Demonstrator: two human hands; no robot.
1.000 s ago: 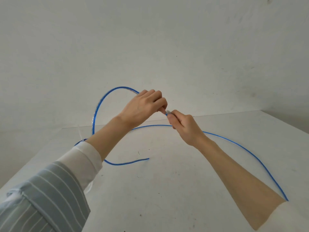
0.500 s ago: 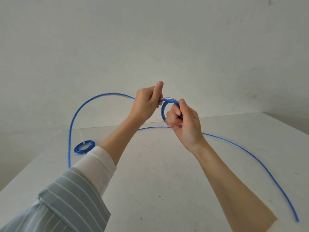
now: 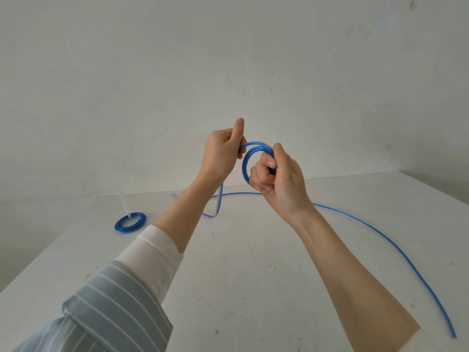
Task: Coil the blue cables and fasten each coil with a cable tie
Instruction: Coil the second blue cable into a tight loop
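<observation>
Cable [image 3: 380, 233], blue, is looped in a small coil [image 3: 247, 161] raised over the tabletop [image 3: 241, 275]; right hand [image 3: 279, 179] clenches that coil, left hand [image 3: 222, 153] grips the strand feeding it. Finished coil [image 3: 130, 222] with cable tie [image 3: 124, 203] lies far left.

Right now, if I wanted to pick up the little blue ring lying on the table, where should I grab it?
Probably pinch the near rim of the finished coil, coming down from above. It lies flat on the table, so only its top is free, and the white cable tie sticks up on the far side, best avoided.
</observation>
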